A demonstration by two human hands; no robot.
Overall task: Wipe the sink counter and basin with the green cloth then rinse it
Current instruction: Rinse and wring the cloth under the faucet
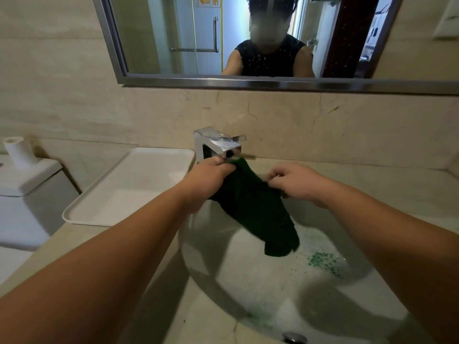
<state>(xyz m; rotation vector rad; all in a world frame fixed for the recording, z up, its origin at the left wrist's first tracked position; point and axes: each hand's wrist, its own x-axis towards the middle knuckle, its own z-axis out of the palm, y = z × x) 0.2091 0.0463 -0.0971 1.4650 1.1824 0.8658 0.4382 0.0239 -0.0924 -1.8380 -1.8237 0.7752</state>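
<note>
Green cloth [258, 209] is up at the back of the basin [273, 301], held btwn both hands right below the faucet [218, 142] spout, w/ its top corner nearly at the spout mouth. Left hand [211, 175] grips the upper corner, fingers curled tight round it. Right hand [295, 182] pinches the opposite edge w/ thumb and fingertips. The rest hangs free, lower end dangling over the bowl and, as far as I can tell, not touching the bottom. Cloth looks dark, limp and bunched rather than flat, prob. wet.

My read: this is the rinse step, wiping prob. done. I see no water stream from here, so can't tell if the tap's on. If it's off, the next move needs one hand off the cloth to work the lever on top of the faucet. If it's on, feed the cloth under the spout and rub/squeeze w/ both hands, keeping it over the bowl so drips stay in.

Around it: green flecks [323, 260] scattered on the basin's right side, more near the front, so the bowl may want a flush too. Drain [294, 337] sits at the bottom edge of view. White tray [129, 184] is on the counter [372, 180], just left of the faucet. Mirror [173, 33] is above.
</note>
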